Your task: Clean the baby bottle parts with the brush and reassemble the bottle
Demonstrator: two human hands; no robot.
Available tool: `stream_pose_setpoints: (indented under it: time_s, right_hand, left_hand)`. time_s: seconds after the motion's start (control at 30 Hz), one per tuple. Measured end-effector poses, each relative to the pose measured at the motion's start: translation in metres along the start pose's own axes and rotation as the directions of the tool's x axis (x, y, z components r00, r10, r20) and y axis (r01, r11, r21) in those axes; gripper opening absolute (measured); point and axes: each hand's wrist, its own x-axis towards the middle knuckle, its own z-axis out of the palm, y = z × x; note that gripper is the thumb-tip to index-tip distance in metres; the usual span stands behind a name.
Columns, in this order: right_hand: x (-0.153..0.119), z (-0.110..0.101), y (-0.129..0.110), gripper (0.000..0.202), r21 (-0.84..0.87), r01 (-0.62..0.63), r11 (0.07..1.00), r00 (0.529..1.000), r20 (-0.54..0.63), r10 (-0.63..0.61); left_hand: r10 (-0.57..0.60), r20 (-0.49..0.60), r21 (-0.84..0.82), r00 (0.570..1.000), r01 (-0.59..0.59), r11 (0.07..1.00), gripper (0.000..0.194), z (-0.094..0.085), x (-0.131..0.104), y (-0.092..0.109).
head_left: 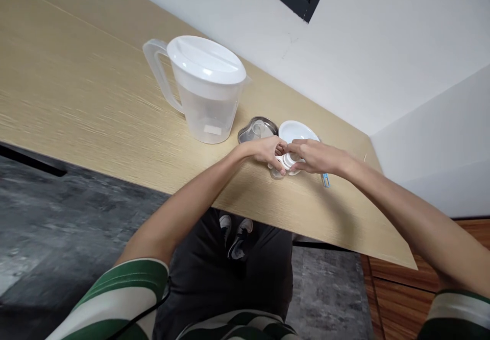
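Both hands meet over the wooden table around a small white ringed item (288, 160). My left hand (270, 151) curls its thumb and fingers against the item's left side. From the right, my right hand (313, 156) pinches the same item with thumb and fingertips. Under it shows part of a clear container (278, 174). Just behind my left hand lies a metal kidney-shaped tray (245, 135) with a clear round piece (258, 127) in it. Behind my right hand is a white bowl (298, 129).
A large lidded clear pitcher (209, 110) stands left of the tray on the wooden table (115, 105). A blue-handled tool (325, 180) sticks out below my right wrist. A white wall (344, 49) rises behind the table.
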Motion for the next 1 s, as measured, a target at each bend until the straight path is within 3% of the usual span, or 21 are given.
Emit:
stream_pose_setpoints:
  time_s: [0.17,0.27,0.33,0.43,0.53,0.6,0.73,0.8,0.87,0.93,1.0]
  right_hand:
    - [0.003,-0.005,0.005,0.035,-0.019,0.157,0.987,0.986,0.051,-0.156]
    - [0.003,-0.006,0.011,0.035,-0.008,0.271,0.963,0.962,0.019,-0.271]
    - [0.001,-0.004,0.014,0.030,-0.016,0.283,0.959,0.959,0.000,-0.283]
    - [0.002,0.001,0.011,0.030,-0.047,0.132,0.990,0.991,0.003,-0.132]
    - [0.007,0.004,-0.002,0.042,-0.061,-0.169,0.984,0.985,0.021,0.170]
    - [0.013,0.002,-0.014,0.047,0.024,-0.389,0.921,0.920,0.060,0.388]
    - [0.025,-0.009,-0.028,0.043,0.300,-0.661,0.688,0.750,0.294,0.592]
    - [0.030,-0.014,-0.028,0.044,0.344,-0.726,0.596,0.688,0.354,0.634]
    - [0.033,-0.015,-0.027,0.050,0.336,-0.750,0.570,0.662,0.380,0.646]
    - [0.034,-0.014,-0.026,0.060,0.271,-0.752,0.601,0.658,0.363,0.659]
    - [0.030,-0.014,-0.024,0.069,0.149,-0.732,0.665,0.677,0.269,0.685]
  left_hand:
    - [-0.056,0.005,0.027,0.998,0.055,0.998,0.048,-0.002,0.001,0.000]
    - [-0.032,-0.005,0.051,0.999,0.032,0.998,0.046,-0.003,0.001,0.000]
    - [-0.018,-0.006,0.063,1.000,0.018,0.998,0.044,-0.003,0.001,0.000]
    - [-0.013,-0.007,0.057,1.000,0.014,0.998,0.045,-0.001,0.002,0.000]
    - [-0.032,-0.018,0.059,0.999,0.033,0.998,0.049,0.000,0.003,0.002]
    - [-0.053,-0.019,0.077,0.998,0.054,0.996,0.052,0.001,0.002,0.002]
    - [-0.085,-0.018,0.048,0.996,0.086,0.995,0.056,0.000,0.001,0.002]
    - [-0.074,-0.030,0.068,0.997,0.076,0.995,0.054,0.000,0.001,0.002]
    - [-0.047,-0.034,0.113,0.998,0.050,0.992,0.053,0.000,0.000,0.002]
    - [-0.029,-0.048,0.149,0.998,0.036,0.988,0.054,0.000,0.001,0.003]
    - [-0.012,-0.054,0.139,0.998,0.019,0.990,0.053,0.001,0.001,0.003]
